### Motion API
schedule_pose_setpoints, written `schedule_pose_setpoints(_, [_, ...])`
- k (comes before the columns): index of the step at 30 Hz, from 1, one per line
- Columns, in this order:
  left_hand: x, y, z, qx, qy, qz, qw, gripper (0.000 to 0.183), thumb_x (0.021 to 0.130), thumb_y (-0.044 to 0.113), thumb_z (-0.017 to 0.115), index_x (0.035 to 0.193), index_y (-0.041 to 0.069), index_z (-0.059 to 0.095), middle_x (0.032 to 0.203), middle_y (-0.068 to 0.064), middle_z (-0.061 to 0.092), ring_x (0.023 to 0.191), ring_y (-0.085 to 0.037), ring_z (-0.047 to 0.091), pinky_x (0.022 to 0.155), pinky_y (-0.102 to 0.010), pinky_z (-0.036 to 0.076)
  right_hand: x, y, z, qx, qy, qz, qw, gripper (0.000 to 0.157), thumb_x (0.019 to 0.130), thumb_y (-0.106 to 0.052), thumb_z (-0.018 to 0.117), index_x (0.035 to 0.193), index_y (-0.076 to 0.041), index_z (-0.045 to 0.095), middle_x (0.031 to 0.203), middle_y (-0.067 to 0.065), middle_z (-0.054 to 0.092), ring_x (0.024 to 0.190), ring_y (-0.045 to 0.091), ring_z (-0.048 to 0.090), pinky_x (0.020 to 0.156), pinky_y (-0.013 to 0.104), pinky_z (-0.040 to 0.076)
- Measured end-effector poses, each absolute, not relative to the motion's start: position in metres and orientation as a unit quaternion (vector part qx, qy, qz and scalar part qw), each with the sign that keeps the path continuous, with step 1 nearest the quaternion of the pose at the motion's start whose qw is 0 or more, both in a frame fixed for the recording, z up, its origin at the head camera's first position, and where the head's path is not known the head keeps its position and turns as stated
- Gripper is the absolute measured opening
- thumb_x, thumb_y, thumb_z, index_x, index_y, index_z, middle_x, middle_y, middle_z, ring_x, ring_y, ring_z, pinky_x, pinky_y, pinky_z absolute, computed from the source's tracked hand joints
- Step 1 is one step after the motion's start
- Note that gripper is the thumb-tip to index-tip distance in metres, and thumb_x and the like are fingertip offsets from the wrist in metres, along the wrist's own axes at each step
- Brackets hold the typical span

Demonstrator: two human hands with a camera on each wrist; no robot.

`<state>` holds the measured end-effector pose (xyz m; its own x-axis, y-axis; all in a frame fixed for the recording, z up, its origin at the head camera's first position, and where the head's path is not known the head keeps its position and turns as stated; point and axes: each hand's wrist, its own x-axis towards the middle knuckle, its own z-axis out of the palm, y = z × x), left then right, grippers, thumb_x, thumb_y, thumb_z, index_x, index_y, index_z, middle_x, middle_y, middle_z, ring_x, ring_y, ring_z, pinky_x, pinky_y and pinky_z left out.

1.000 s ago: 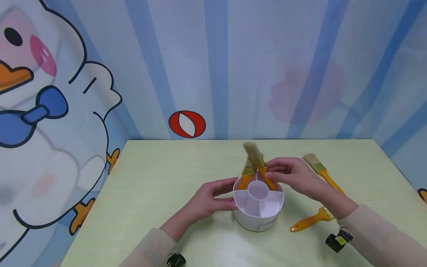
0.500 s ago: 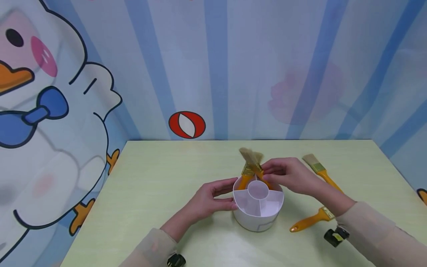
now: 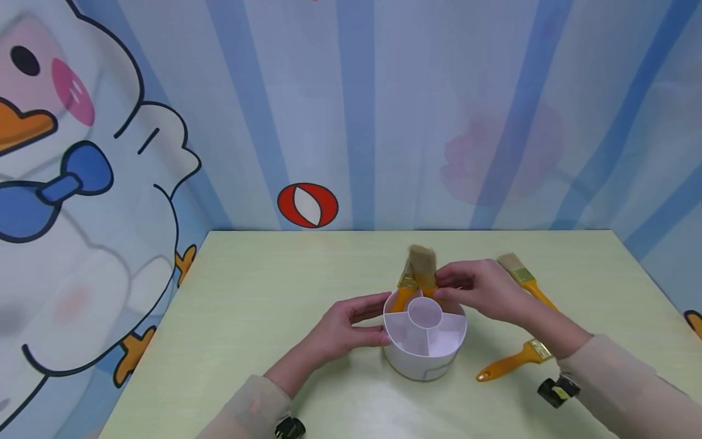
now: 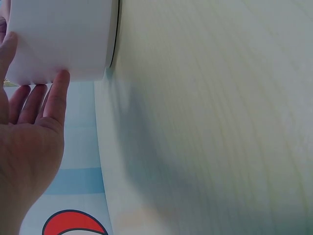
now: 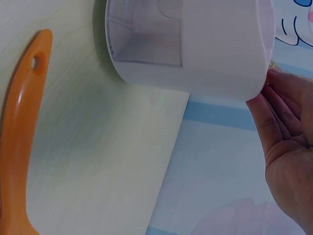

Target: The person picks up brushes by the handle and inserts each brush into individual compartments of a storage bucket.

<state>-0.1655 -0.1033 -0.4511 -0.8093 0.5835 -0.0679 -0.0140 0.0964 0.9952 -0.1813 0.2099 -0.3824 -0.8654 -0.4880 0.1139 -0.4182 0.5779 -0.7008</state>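
A round white desk organizer, divided around a central cup, stands on the table. My left hand holds its left side, fingers toward the back and thumb at the near side; the left wrist view shows fingertips against the organizer's wall. My right hand pinches an orange-handled paintbrush at the back right rim, bristles up. Its lower handle is inside the organizer. Another paintbrush leans in the back left compartment, partly behind it. In the right wrist view, fingertips of my right hand meet at the organizer's rim.
Two more paintbrushes lie on the table to the right: one paintbrush farther back, the other paintbrush nearer, partly under the right forearm. A printed backdrop rises behind the table's back edge.
The brush in my right hand has swung from leaning left to nearly upright, its broad bristle face now turned toward the head camera. The left hand and organizer have stayed put.
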Motion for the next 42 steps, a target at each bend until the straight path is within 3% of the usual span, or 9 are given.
schedule_pose_setpoints(11, [-0.165, -0.103, -0.451, 0.199, 0.703, 0.642, 0.232, 0.071, 0.092, 0.004, 0.085, 0.156, 0.015, 0.057, 0.159, -0.005, 0.057, 0.145, -0.03, 0.055, 0.104, -0.036, 0.059, -0.174, 0.235, -0.376, -0.224, 0.888, -0.399, 0.033, 0.038, 0.099, -0.015, 0.079, 0.132, 0.0, 0.073, 0.121, 0.013, 0.078, 0.107, 0.024, 0.078, 0.086, 0.024, 0.064])
schedule_pose_setpoints(17, [-0.163, -0.103, -0.451, 0.189, 0.706, 0.642, 0.232, 0.072, 0.091, 0.005, 0.086, 0.155, 0.019, 0.058, 0.158, 0.0, 0.057, 0.145, -0.028, 0.056, 0.103, -0.036, 0.06, -0.176, 0.244, -0.378, -0.211, 0.888, -0.406, 0.041, 0.039, 0.1, -0.016, 0.078, 0.135, 0.0, 0.071, 0.124, 0.013, 0.078, 0.109, 0.025, 0.077, 0.088, 0.024, 0.064])
schedule_pose_setpoints(24, [-0.162, -0.102, -0.452, 0.191, 0.703, 0.648, 0.223, 0.073, 0.09, 0.004, 0.086, 0.156, 0.014, 0.057, 0.158, -0.005, 0.057, 0.144, -0.03, 0.056, 0.103, -0.037, 0.06, -0.181, 0.257, -0.376, -0.193, 0.894, -0.401, 0.046, 0.041, 0.1, -0.018, 0.078, 0.136, -0.001, 0.07, 0.125, 0.013, 0.077, 0.11, 0.023, 0.077, 0.088, 0.024, 0.064])
schedule_pose_setpoints(27, [-0.162, -0.102, -0.452, 0.192, 0.702, 0.649, 0.221, 0.072, 0.09, 0.004, 0.086, 0.156, 0.013, 0.057, 0.158, -0.007, 0.057, 0.144, -0.031, 0.056, 0.103, -0.037, 0.06, -0.182, 0.264, -0.375, -0.194, 0.903, -0.379, 0.058, 0.045, 0.101, -0.022, 0.078, 0.139, 0.0, 0.068, 0.129, 0.016, 0.075, 0.114, 0.028, 0.076, 0.09, 0.029, 0.065])
schedule_pose_setpoints(34, [-0.16, -0.101, -0.453, 0.193, 0.703, 0.65, 0.215, 0.072, 0.09, 0.003, 0.086, 0.155, 0.012, 0.057, 0.158, -0.007, 0.057, 0.144, -0.032, 0.056, 0.103, -0.038, 0.06, -0.189, 0.282, -0.38, -0.198, 0.93, -0.302, 0.066, 0.055, 0.103, -0.028, 0.074, 0.146, 0.004, 0.06, 0.14, 0.025, 0.067, 0.124, 0.044, 0.068, 0.097, 0.052, 0.063])
schedule_pose_setpoints(42, [-0.158, -0.099, -0.453, 0.185, 0.711, 0.646, 0.206, 0.073, 0.088, 0.004, 0.088, 0.154, 0.018, 0.059, 0.157, 0.0, 0.058, 0.143, -0.028, 0.057, 0.102, -0.037, 0.06, -0.194, 0.305, -0.393, -0.193, 0.954, -0.224, 0.043, 0.059, 0.104, -0.03, 0.073, 0.149, 0.005, 0.057, 0.144, 0.029, 0.063, 0.125, 0.049, 0.065, 0.102, 0.063, 0.057])
